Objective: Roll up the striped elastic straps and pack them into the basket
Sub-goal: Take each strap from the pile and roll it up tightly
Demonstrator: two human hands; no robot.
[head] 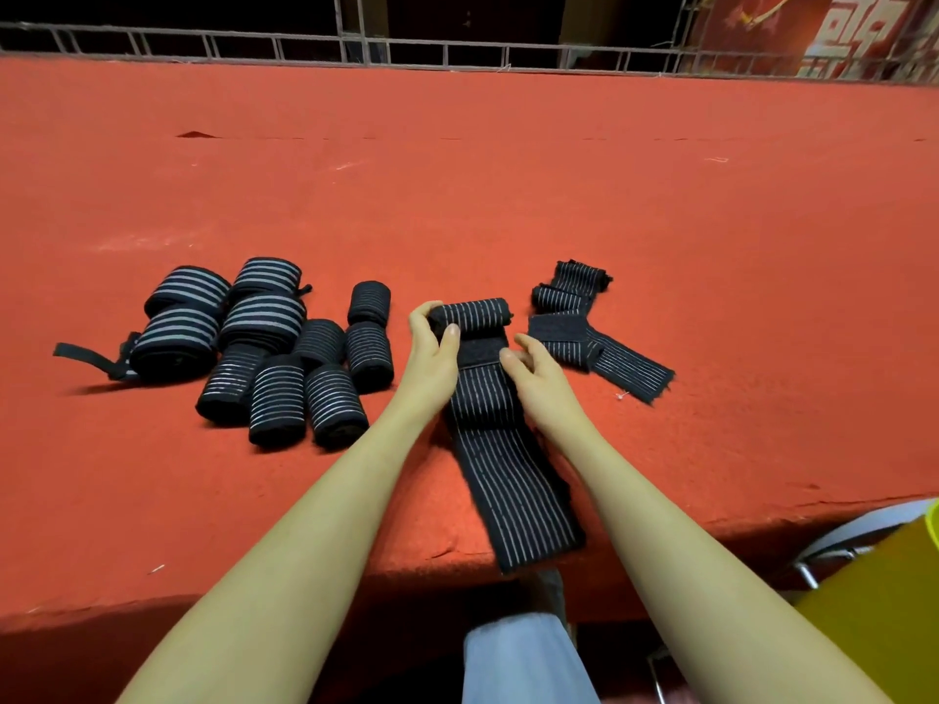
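1. Left hand (432,348): fingers curled round the left end of the rolled part of a black elastic strap with thin white lengthwise stripes (500,449), thumb laid on top of the roll.
2. Right hand (533,368): fingers loosely bent, fingertips touching the plain black fastener patch just below the roll; whether they pinch it cannot be told.
3. The strap in hand: partly rolled at its far end, the roll lying crosswise on the table; the unrolled length runs toward the person, flat, with its near end hanging over the table edge.
4. Loose black striped straps (594,325): a small crumpled heap just right of the right hand, unrolled, one flat end pointing to the right and toward the person.
5. Finished black striped rolls (284,378): a cluster left of the left hand, touching one another; the larger rolls with broad grey stripes lie at the far left, one trailing a black tab.
6. Red felt-covered table (508,195): bears all of the above.
7. Grey metal railing (406,48): runs along the far edge of the table.
8. Yellow panel (884,602): lower right, beside the table, partly in view.
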